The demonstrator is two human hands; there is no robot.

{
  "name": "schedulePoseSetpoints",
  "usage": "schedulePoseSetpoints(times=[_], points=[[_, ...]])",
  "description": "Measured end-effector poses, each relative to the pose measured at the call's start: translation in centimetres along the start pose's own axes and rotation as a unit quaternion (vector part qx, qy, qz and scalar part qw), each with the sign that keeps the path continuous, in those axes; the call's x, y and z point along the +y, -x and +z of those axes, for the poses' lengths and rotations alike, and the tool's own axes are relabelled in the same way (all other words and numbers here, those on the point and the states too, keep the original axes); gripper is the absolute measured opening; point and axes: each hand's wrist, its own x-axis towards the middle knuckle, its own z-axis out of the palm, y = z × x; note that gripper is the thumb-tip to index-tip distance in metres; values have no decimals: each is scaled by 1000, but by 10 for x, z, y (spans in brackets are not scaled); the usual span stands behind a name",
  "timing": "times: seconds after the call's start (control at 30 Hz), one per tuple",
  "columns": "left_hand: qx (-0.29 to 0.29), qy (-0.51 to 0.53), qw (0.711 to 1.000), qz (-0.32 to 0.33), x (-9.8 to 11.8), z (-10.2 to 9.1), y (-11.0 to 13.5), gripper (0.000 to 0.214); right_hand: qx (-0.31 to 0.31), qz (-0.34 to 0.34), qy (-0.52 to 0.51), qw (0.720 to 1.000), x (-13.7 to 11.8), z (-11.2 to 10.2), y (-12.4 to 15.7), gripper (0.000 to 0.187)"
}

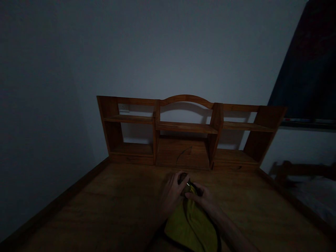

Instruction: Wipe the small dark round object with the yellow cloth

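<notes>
Both my hands meet over the wooden desk top [110,206] near its middle. My left hand [172,194] curls its fingers round a small dark rounded object [183,177] whose nature I cannot make out in the dim light. My right hand [202,196] pinches the top end of a yellow-green cloth [190,225] right beside that object. The cloth drapes down toward me between my forearms, its lower end cut off by the frame. A small bright glint shows where the hands meet.
A wooden shelf unit [186,127] with open compartments stands at the desk's back edge against a plain wall. A raised rim runs along the desk's left side. A dark board hangs at the upper right, and a wooden chair back [296,171] shows at right.
</notes>
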Motion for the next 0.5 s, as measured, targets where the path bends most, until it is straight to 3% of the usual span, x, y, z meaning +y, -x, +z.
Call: schedulePoseSetpoints(times=[0.17, 0.4, 0.5], points=[[-40, -30, 998, 28, 7, -3, -5, 77, 45, -2, 2, 999, 1, 6, -1, 44], [-10, 0, 1000, -5, 2, -12, -11, 94, 66, 27, -78, 994, 4, -2, -3, 43], [10, -38, 998, 55, -5, -25, -18, 89, 84, 43, -113, 989, 7, -4, -3, 48]])
